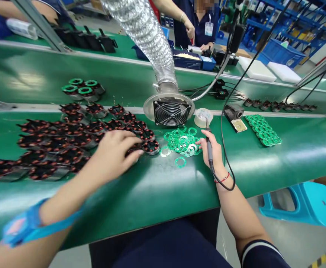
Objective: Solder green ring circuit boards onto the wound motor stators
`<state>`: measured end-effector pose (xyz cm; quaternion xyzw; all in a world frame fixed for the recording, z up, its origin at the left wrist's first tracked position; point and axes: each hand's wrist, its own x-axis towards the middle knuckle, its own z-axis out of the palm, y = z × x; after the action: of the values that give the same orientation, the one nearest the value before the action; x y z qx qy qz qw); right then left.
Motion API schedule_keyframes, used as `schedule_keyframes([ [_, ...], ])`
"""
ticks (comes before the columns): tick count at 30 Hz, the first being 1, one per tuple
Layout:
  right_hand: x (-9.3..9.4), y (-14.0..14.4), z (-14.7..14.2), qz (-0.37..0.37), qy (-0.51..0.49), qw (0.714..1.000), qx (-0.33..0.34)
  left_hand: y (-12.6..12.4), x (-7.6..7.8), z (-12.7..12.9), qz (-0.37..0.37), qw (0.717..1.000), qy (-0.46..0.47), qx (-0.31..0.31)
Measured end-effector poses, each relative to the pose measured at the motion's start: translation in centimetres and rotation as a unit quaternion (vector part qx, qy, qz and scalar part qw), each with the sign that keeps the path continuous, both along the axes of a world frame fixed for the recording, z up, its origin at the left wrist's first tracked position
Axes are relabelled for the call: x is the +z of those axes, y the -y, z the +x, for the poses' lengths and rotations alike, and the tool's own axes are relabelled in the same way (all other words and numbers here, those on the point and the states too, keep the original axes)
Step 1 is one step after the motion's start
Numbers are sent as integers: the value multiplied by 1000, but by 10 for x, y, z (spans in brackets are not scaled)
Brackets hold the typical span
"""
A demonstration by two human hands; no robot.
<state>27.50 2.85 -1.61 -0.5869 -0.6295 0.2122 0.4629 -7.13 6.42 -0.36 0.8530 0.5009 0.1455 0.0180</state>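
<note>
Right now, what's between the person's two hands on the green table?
In the head view: a wire-wound stator beside the left hand, then a loose pile of ring-shaped circuit boards near the right hand.

Plenty of room right here: a bare strip of green bench (165,193) runs between my forearms, this side of the loose green rings (182,143). Over on the left, packed coil cores (57,143) form a wall, my left hand (119,150) at its end. Dead ahead, the fan (171,112) blocks the way behind the rings. And on the right, the iron's cable (229,163) loops across my right wrist, a real snag; beyond it, open bench again, below the ring panel (263,130).
</note>
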Motion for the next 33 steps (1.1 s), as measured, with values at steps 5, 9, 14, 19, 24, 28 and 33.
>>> schedule_keyframes([
  [5, -3, 10, -14, -20, 26, 998, 46, 46, -12, 54, 12, 1000, 3, 7],
  [9, -4, 33, -44, -44, 91, 989, 112, 75, -22, 59, -11, 997, 76, -21],
  [14, -14, 53, -79, -51, 219, 954, 196, 95, -42, 40, -96, 958, 269, 6],
  [19, -27, 52, -77, 11, 296, 939, 178, 81, -48, 42, -170, 963, 206, -24],
  [24, -31, 45, -65, 61, 304, 942, 125, 64, -33, 69, -165, 967, 193, -6],
  [28, -28, 44, -57, 75, 287, 944, 144, 64, -22, 77, -246, 927, 283, -4],
  [33, -16, 49, -53, 58, 292, 937, 185, 66, -8, 72, -381, 834, 398, 35],
])
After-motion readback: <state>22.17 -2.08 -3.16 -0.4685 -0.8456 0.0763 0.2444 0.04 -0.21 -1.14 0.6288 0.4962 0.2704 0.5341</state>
